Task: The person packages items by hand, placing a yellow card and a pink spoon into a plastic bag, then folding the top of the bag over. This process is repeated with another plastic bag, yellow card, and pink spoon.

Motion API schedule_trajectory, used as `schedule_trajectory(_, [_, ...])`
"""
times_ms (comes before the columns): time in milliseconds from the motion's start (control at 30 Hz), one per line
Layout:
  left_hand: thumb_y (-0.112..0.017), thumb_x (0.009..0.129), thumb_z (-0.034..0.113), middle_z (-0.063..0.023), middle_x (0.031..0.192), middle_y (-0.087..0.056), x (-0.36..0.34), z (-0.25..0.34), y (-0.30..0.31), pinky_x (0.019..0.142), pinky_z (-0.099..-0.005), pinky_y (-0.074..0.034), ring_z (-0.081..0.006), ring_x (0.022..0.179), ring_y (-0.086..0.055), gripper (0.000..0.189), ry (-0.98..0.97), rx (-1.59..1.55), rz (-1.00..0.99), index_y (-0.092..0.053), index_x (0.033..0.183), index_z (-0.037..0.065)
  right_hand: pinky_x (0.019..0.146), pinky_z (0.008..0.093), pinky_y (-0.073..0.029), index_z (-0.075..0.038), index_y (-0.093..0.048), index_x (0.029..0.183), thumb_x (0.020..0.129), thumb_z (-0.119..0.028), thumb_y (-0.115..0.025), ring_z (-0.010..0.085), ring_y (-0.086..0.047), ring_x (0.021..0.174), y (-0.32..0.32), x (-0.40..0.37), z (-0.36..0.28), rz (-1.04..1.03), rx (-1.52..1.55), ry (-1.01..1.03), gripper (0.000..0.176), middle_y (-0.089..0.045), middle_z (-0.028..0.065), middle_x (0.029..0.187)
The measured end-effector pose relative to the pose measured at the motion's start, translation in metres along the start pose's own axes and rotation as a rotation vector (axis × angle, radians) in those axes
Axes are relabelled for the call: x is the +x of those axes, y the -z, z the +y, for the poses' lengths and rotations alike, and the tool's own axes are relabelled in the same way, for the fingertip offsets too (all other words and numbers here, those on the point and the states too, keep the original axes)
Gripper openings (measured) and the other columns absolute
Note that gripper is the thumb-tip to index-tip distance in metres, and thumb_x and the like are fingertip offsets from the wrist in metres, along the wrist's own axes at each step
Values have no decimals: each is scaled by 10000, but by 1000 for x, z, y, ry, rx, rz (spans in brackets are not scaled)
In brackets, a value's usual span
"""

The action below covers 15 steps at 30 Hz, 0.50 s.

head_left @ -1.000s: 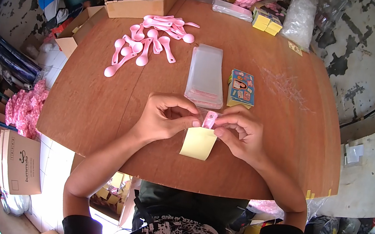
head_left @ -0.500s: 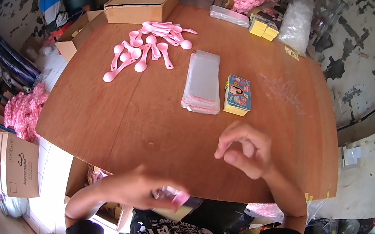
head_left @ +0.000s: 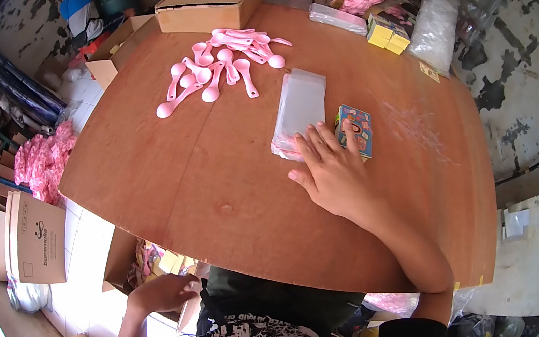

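My right hand is spread open, palm down, over the table. Its fingertips overlap the lower end of a stack of clear plastic bags and the front of a blue-and-yellow stack of printed cards. Below the table edge at the left, my left hand hangs beside an open carton that contains yellow cards and pink pieces. Its fingers are loosely extended with nothing visible in them. Pink measuring spoons lie in a loose pile farther back on the wooden table.
A closed cardboard box sits at the back left. Along the back are a flat bag pack, yellow card stacks and a large plastic roll. A person in a blue cap is at far left.
My left hand has gone down and left to the carton; the clear packet with a pink item and yellow card no longer shows in it. My right hand has reached forward and uncurled.
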State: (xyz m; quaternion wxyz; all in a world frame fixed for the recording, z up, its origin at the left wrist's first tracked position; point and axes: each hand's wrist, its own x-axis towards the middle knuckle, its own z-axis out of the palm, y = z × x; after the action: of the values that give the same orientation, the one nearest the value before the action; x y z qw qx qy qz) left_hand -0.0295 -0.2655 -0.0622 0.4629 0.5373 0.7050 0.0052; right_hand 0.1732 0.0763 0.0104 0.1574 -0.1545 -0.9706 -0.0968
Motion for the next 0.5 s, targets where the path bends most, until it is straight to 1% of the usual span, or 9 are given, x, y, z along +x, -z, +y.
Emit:
schedule_trajectory(33, [-628, 934, 282, -157, 1130, -673, -2, 22, 7, 879, -387, -518, -309, 1013, -662, 453, -147, -183, -142, -530, 1290, 19, 1123, 607, -153, -38, -558, 1293, 964, -465, -461, 323, -401, 1340, -2, 0, 0, -12, -45, -4, 548, -560, 167, 1309])
schedule_trajectory(100, [-610, 939, 231, -136, 1035, -693, -9, 63, 21, 764, -390, -544, -298, 846, -693, 342, -552, -238, -108, -583, 1225, 45, 1125, 612, -142, -35, -556, 1298, 968, -471, -449, 324, -389, 1352, -1, 0, -1, -24, -94, -5, 557, -553, 166, 1324])
schedule_trajectory(167, [-660, 911, 236, -122, 1022, -705, -13, 102, 44, 679, -338, -570, -250, 800, -708, 353, -855, -171, -20, -610, 1197, 35, 1125, 625, -122, -16, -545, 1307, 969, -470, -446, 321, -381, 1360, 2, 0, -1, -48, -80, -23, 574, -532, 160, 1360])
schedule_trajectory(233, [-688, 882, 213, -116, 985, -707, -8, 129, 68, 624, -332, -569, -250, 734, -701, 305, -1052, -42, 147, -647, 1128, 38, 1124, 631, -115, -8, -541, 1310, 969, -470, -444, 319, -378, 1363, 9, 0, -4, -56, -46, -18, 583, -525, 157, 1370])
schedule_trajectory(267, [-660, 895, 200, -129, 913, -675, -2, 140, 78, 604, -367, -540, -289, 704, -673, 280, -1107, 16, 263, -628, 1117, 32, 1124, 637, -107, 0, -536, 1313, 969, -471, -442, 318, -375, 1365, 13, 0, -5, -64, -9, -16, 591, -519, 155, 1380])
schedule_trajectory(333, [-628, 915, 241, -134, 763, -650, 3, 161, 105, 641, -424, -538, -315, 698, -671, 274, -984, 266, 365, -635, 1107, 46, 1122, 641, -105, -1, -537, 1313, 968, -469, -443, 316, -374, 1366, 8, -2, -5, -54, -33, -6, 589, -518, 152, 1382])
schedule_trajectory(400, [-624, 913, 260, -158, 761, -661, 27, 170, 121, 651, -434, -532, -333, 712, -673, 280, -998, 202, 459, -640, 1097, 48, 1117, 651, -104, -4, -533, 1318, 966, -453, -448, 305, -360, 1377, 6, -3, -7, -72, -82, -4, 576, -516, 144, 1388])
schedule_trajectory(467, [-630, 906, 210, -197, 817, -672, 34, 183, 154, 648, -422, -530, -340, 729, -676, 256, -873, 233, 417, -645, 1093, 36, 1115, 653, -113, -2, -548, 1301, 967, -430, -458, 301, -379, 1365, 7, -2, -7, -58, -90, -6, 550, -536, 146, 1365])
schedule_trajectory(500, [-630, 906, 210, -197, 817, -672, 43, 184, 166, 648, -422, -530, -340, 729, -676, 256, -873, 236, 420, -645, 1093, 36, 1113, 654, -121, -1, -563, 1285, 968, -406, -469, 298, -399, 1354, 7, -1, -6, -47, -95, -9, 524, -556, 148, 1343])
